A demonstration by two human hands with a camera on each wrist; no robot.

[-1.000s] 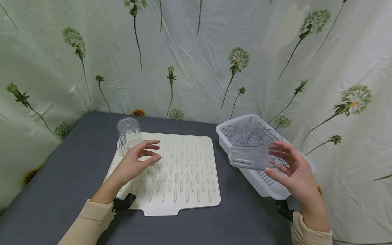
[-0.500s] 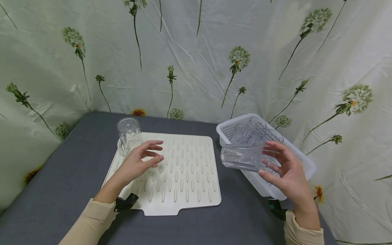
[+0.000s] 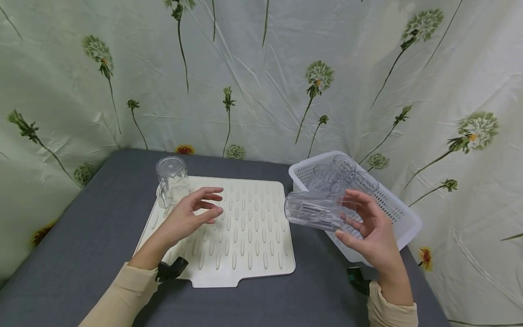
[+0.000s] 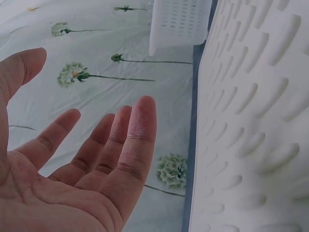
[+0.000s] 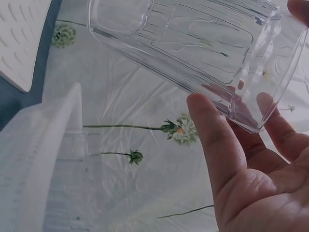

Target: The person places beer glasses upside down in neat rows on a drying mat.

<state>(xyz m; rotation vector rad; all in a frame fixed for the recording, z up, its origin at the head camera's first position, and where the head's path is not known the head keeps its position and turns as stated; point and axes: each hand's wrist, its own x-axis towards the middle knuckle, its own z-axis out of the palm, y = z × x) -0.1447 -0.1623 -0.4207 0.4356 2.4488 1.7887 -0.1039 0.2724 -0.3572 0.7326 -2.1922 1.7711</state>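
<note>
My right hand [image 3: 369, 231] grips a clear glass mug [image 3: 312, 210] near one end, fingers on the far side and thumb on the near side. The mug lies sideways in the air, its other end pointing left, between the basket and the white draining board [image 3: 253, 263]. In the right wrist view the mug [image 5: 207, 43] shows flat panelled sides. My left hand [image 3: 188, 218] hovers over the board's left part, fingers apart and loosely bent, palm bare in the left wrist view. Behind it another clear mug [image 3: 171, 175] stands upside down on the board's back left corner, handle toward the left.
A white perforated basket [image 3: 394, 213] at the right holds several clear glasses [image 3: 343, 168]. A dark grey cloth [image 3: 81, 236] covers the table. A flower-printed curtain [image 3: 261, 91] hangs close behind and along both sides.
My right hand has carried the mug leftward from over the basket toward the board. The left hand has shifted slightly right. The mug on the board has stayed put.
</note>
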